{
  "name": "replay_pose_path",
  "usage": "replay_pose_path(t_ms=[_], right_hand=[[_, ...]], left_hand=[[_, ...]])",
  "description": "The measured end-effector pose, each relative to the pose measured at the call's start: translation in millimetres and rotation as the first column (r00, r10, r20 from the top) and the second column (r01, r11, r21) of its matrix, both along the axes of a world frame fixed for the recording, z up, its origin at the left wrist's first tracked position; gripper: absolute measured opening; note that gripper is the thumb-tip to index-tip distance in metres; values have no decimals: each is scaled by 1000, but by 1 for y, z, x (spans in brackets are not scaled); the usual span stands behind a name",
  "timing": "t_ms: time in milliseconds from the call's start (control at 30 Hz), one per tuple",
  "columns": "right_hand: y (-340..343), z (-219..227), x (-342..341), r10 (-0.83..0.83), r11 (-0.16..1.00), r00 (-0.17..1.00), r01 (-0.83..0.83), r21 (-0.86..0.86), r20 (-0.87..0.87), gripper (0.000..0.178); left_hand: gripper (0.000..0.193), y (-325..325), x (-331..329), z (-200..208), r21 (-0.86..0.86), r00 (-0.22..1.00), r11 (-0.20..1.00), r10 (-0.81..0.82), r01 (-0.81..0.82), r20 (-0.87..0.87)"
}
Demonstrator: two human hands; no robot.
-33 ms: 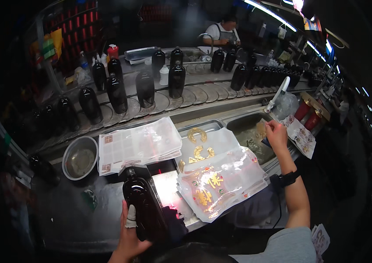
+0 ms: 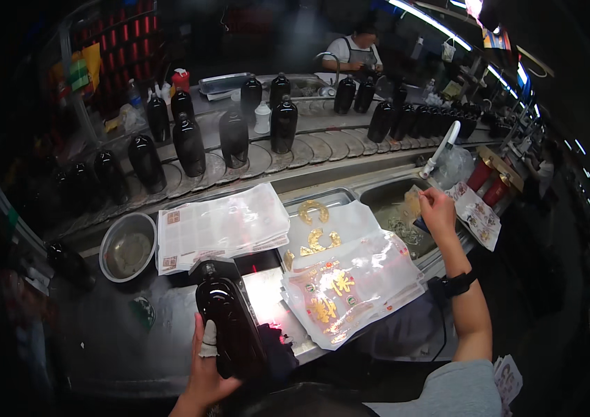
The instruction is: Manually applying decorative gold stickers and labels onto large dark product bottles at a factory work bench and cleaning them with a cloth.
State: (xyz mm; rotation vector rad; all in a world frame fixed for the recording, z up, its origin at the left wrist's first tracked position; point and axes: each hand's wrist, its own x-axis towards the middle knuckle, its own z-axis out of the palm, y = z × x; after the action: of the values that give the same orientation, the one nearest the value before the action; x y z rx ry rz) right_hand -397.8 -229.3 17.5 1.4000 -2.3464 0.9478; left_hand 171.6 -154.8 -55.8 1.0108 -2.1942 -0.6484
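My left hand [image 2: 204, 368] is against the near side of a glossy dark bottle [image 2: 222, 313], which lies tilted in a dark cradle with its neck away from me. A white wrap covers one finger. Over the water-filled sink [image 2: 371, 198] on the right, my right hand [image 2: 437, 212] pinches the edge of a small yellowish translucent decal [image 2: 413, 201]. Between the hands lie overlapping pale decal sheets [image 2: 371, 264] with gold lettering and shapes. Some clear scraps seem to float in the sink.
A stack of white sheets [image 2: 225, 226] and a clear round bowl [image 2: 127, 257] stand left. Beyond, dark bottles [image 2: 284, 125] stand on a slatted conveyor [image 2: 316, 149]. A white faucet [image 2: 444, 149] rises behind the sink, with red containers [image 2: 495, 191] nearby. Across sits another person [image 2: 354, 52].
The front bottles on the conveyor have shifted slightly to the right. Both hands stay almost in place, the left on the bottle and the right with the decal over the sink.
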Motion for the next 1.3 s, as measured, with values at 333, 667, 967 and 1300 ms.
replay_pose_path(t_ms=[333, 667, 967, 1300], right_hand=[[20, 50, 159, 416, 900, 900, -428, -84, -131, 10], [38, 82, 256, 714, 698, 683, -712, -76, 152, 10], [47, 111, 299, 779, 504, 470, -863, 32, 415, 10], [23, 136, 331, 642, 322, 164, -944, -69, 749, 11]], left_hand=[[110, 7, 4, 9, -7, 999, 1000, 31, -30, 24], [109, 6, -2, 5, -20, 999, 999, 33, -33, -2], [101, 0, 2, 6, -21, 998, 999, 26, -27, -50], [109, 0, 10, 14, 354, 976, 935, 106, -32, -190]])
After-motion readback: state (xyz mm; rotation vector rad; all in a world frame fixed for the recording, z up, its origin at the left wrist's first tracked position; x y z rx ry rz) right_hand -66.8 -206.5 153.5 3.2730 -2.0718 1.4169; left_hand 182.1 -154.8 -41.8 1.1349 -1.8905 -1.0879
